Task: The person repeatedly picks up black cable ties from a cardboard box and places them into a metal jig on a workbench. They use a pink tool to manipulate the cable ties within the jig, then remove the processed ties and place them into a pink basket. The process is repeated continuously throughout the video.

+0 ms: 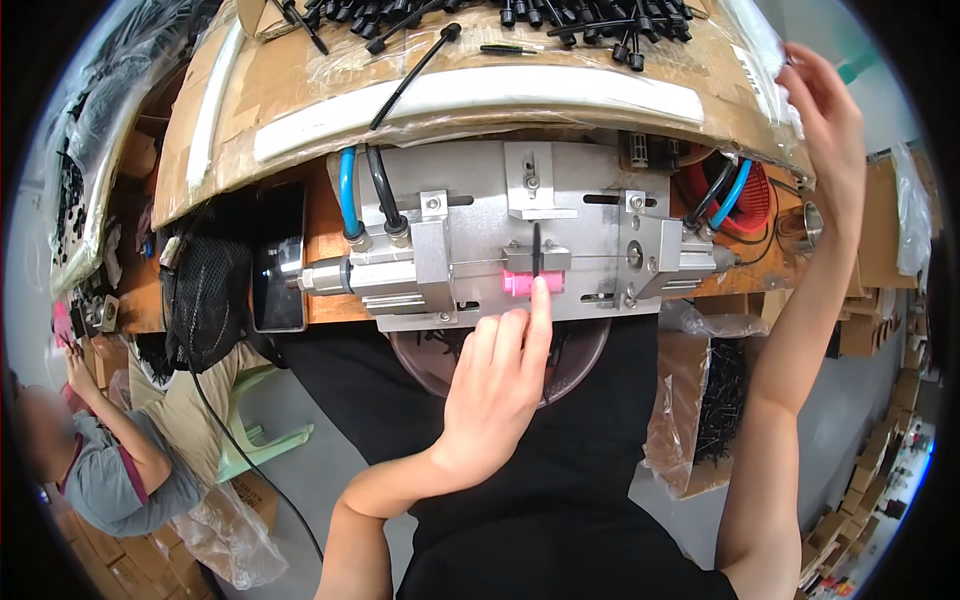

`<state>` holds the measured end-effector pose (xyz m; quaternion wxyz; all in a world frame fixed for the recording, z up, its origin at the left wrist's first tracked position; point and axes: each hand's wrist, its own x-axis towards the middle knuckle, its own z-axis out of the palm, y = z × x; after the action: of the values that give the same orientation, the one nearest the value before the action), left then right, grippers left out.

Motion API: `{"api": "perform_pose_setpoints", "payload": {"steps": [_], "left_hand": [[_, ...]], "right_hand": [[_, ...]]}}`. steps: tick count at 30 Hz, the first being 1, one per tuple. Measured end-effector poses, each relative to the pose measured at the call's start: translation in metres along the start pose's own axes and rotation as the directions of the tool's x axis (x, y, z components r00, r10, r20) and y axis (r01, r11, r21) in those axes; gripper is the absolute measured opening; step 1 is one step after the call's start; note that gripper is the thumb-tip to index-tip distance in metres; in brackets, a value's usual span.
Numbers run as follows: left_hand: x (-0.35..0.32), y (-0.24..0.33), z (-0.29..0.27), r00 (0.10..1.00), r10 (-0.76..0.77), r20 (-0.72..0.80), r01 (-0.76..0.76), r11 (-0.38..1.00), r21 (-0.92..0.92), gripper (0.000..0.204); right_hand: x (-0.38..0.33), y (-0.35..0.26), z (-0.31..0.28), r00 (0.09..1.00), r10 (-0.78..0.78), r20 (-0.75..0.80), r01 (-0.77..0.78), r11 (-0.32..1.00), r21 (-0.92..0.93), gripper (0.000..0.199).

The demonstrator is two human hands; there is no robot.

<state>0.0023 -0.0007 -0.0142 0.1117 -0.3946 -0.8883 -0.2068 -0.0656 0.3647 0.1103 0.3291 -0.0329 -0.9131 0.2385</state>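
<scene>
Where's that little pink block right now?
The pink block sits mid-picture on the metal fixture, under an upright black cable tie, with the left hand fingertip touching it.

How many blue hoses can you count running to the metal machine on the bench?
2. One blue hose plugs in at the machine's upper left beside a black one; the other blue hose is at its upper right. More may be hidden beneath the cardboard.

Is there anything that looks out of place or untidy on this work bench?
One black cable tie lies alone and slanted across the white strip, apart from the pile of ties at the bench's far edge. Nothing looks damaged.
</scene>
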Motion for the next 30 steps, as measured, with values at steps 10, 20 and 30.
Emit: {"api": "perform_pose_setpoints", "payload": {"steps": [10,20,30], "left_hand": [[0.014,-0.003,-0.010,0.999,0.034,0.028,-0.033,0.999,-0.023,0.065],[0.181,-0.132,-0.085,0.987,0.058,-0.149,-0.039,0.991,0.127,0.017],[0.172,-0.122,-0.084,0.989,0.124,-0.075,-0.130,0.988,-0.086,0.025]], "right_hand": [[-0.124,-0.116,0.017,0.989,0.056,-0.137,0.013,0.889,0.458,0.031],[-0.212,-0.148,0.118,0.963,-0.211,0.167,0.159,0.947,0.279,0.065],[-0.206,-0.144,0.117,0.942,-0.213,0.261,0.161,0.965,0.207,0.062]]}}
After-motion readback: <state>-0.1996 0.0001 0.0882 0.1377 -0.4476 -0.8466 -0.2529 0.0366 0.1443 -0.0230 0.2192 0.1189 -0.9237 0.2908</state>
